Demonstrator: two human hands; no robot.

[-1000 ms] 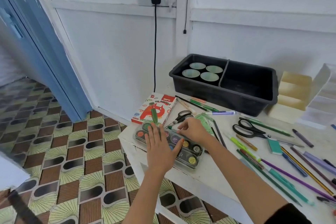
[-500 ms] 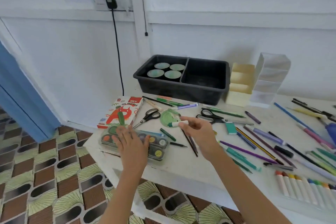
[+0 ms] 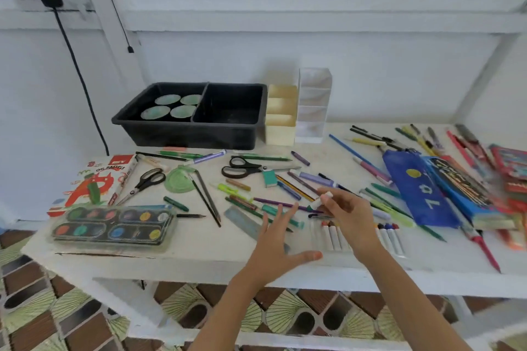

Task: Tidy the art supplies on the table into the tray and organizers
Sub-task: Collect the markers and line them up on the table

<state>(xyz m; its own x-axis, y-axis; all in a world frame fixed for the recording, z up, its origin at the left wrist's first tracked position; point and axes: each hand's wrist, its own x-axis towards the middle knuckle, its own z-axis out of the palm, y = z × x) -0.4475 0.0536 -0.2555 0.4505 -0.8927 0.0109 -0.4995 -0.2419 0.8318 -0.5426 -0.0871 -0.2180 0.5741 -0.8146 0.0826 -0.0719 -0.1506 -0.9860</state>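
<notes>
1. the right hand (image 3: 347, 210) pinches a white marker (image 3: 321, 200) above the cluttered counter (image 3: 199, 253); the left hand (image 3: 274, 246) hovers open.
2. the black tray (image 3: 182, 136) sits well apart; a light pinch may drop the marker.

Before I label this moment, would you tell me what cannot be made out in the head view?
Head view:
White-capped item, pinched by the right hand, which covers its middle: its kind is unclear.
Marker set: the right wrist hides its middle.
Red packs: blurred, cut off by the right edge.
Ruler: its near end is hidden behind the left hand.
</notes>
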